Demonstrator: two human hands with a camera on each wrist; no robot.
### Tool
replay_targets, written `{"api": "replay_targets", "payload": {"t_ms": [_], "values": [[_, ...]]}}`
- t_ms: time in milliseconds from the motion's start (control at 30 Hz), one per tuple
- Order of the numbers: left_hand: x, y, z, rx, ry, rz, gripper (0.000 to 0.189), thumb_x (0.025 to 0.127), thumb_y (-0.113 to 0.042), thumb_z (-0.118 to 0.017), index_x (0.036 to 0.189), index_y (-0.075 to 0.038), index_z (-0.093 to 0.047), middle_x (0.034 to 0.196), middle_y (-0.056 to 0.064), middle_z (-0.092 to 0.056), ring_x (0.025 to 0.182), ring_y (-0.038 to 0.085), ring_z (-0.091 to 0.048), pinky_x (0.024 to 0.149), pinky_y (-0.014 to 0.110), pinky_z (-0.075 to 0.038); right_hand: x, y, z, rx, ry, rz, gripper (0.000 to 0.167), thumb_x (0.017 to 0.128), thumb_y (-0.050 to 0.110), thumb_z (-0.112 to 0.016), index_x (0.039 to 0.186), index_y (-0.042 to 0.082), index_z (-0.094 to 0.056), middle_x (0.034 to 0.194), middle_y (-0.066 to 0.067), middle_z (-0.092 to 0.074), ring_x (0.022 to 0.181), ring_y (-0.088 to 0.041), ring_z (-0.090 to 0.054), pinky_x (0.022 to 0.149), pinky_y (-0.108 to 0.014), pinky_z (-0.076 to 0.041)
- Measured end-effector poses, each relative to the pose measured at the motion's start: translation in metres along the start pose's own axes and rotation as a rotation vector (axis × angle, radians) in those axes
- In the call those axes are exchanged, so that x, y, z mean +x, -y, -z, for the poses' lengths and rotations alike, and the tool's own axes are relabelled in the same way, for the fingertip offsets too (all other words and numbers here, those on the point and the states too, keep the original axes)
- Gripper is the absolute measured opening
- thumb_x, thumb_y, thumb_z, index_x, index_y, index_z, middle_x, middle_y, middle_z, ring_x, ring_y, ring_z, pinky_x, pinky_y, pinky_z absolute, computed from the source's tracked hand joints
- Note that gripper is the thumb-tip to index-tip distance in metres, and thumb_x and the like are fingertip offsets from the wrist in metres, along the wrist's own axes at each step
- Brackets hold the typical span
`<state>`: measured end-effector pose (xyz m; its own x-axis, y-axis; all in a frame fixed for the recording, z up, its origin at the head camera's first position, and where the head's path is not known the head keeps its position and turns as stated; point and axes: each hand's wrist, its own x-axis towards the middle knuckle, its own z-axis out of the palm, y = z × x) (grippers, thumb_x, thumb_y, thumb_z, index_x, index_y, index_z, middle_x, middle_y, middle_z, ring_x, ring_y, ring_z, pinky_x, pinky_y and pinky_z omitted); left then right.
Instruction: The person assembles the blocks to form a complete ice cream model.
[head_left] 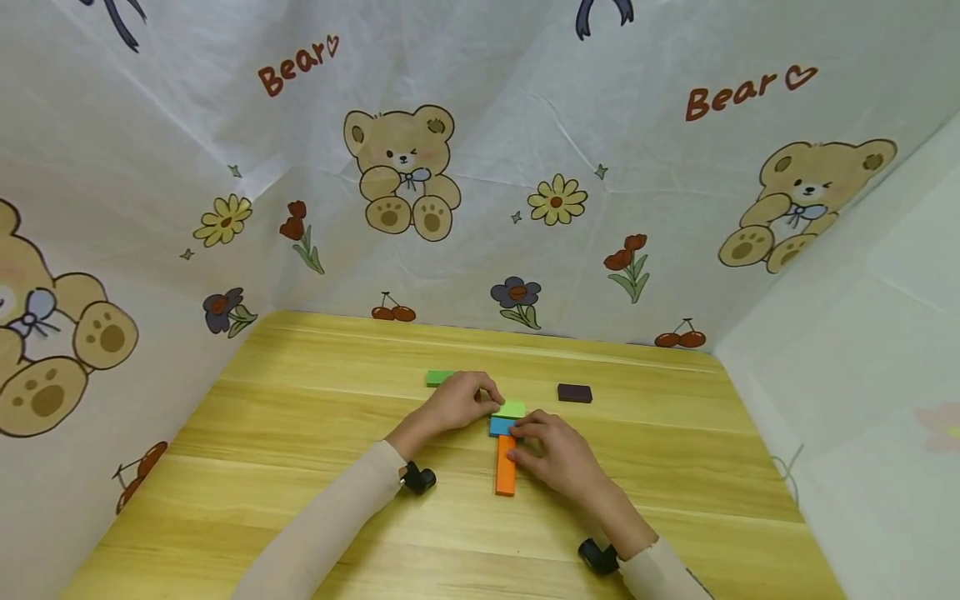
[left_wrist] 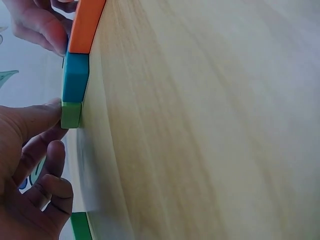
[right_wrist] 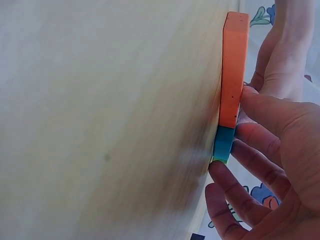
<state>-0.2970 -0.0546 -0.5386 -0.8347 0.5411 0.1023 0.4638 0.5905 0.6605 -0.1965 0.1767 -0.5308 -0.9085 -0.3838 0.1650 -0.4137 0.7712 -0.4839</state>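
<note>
An orange block point(head_left: 506, 467), a blue block point(head_left: 501, 427) and a light green block point(head_left: 511, 409) lie end to end, the orange lengthwise and nearest, the other two crosswise beyond it. My left hand point(head_left: 461, 401) pinches the light green block at its left end with thumb and index finger; its other fingers curl loosely in the left wrist view. From the right side, my right hand point(head_left: 561, 457) touches the row with relaxed fingers. In the right wrist view its thumb rests against the orange block point(right_wrist: 234, 70), and fingertips lie along the blue block point(right_wrist: 224, 142).
A darker green block point(head_left: 438, 378) lies behind the left hand, partly hidden by it. A dark brown block point(head_left: 574, 392) sits farther back on the right. The wooden table point(head_left: 300, 467) meets a bear-print cloth point(head_left: 480, 250) at its back edge.
</note>
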Motion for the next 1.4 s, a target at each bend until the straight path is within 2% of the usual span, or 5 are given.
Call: {"api": "replay_targets", "payload": {"t_ms": [533, 800, 1033, 1233, 1400], "values": [[0.001, -0.005, 0.003, 0.019, 0.017, -0.015, 0.009, 0.1, -0.023, -0.079, 0.107, -0.02, -0.084, 0.111, -0.003, -0.079, 0.082, 0.008, -0.062, 0.075, 0.027, -0.052, 0.001, 0.001, 0.003, -0.009, 0.0, -0.022, 0.032, 0.095, 0.034, -0.084, 0.122, 0.017, -0.083, 0.127, 0.003, -0.073, 0.121, -0.024, -0.068, 0.105, -0.05, -0.058], [0.0, -0.004, 0.002, 0.029, 0.023, -0.007, 0.009, 0.1, -0.023, -0.079, 0.107, -0.02, -0.084, 0.112, -0.004, -0.079, 0.084, 0.008, -0.063, 0.078, 0.027, -0.053, 0.001, 0.002, 0.003, -0.027, 0.016, -0.029, 0.035, 0.096, 0.037, -0.083, 0.126, 0.019, -0.082, 0.146, 0.001, -0.069, 0.119, -0.019, -0.061, 0.096, -0.044, -0.058], [-0.001, -0.005, 0.0, 0.044, 0.017, 0.015, 0.009, 0.1, -0.024, -0.079, 0.107, -0.022, -0.084, 0.11, -0.005, -0.079, 0.081, 0.008, -0.061, 0.076, 0.027, -0.051, -0.001, 0.001, 0.003, 0.023, 0.036, -0.062, 0.038, 0.096, 0.037, -0.083, 0.13, 0.02, -0.08, 0.154, 0.004, -0.065, 0.138, -0.026, -0.061, 0.112, -0.054, -0.054], [-0.004, -0.009, -0.001, 0.089, 0.005, 0.028, 0.011, 0.101, -0.024, -0.078, 0.11, -0.022, -0.084, 0.113, -0.005, -0.08, 0.086, 0.009, -0.065, 0.079, 0.029, -0.054, -0.001, 0.001, 0.003, 0.039, 0.042, -0.062, 0.038, 0.096, 0.037, -0.083, 0.129, 0.02, -0.08, 0.153, 0.002, -0.066, 0.141, -0.03, -0.061, 0.117, -0.057, -0.049], [-0.008, -0.012, 0.009, 0.095, 0.012, 0.021, 0.013, 0.104, -0.023, -0.074, 0.112, -0.022, -0.084, 0.115, -0.004, -0.078, 0.094, 0.014, -0.068, 0.085, 0.034, -0.056, 0.0, -0.001, 0.003, 0.038, 0.042, -0.065, 0.036, 0.096, 0.038, -0.083, 0.127, 0.02, -0.081, 0.153, 0.001, -0.067, 0.143, -0.032, -0.059, 0.122, -0.06, -0.045]]}}
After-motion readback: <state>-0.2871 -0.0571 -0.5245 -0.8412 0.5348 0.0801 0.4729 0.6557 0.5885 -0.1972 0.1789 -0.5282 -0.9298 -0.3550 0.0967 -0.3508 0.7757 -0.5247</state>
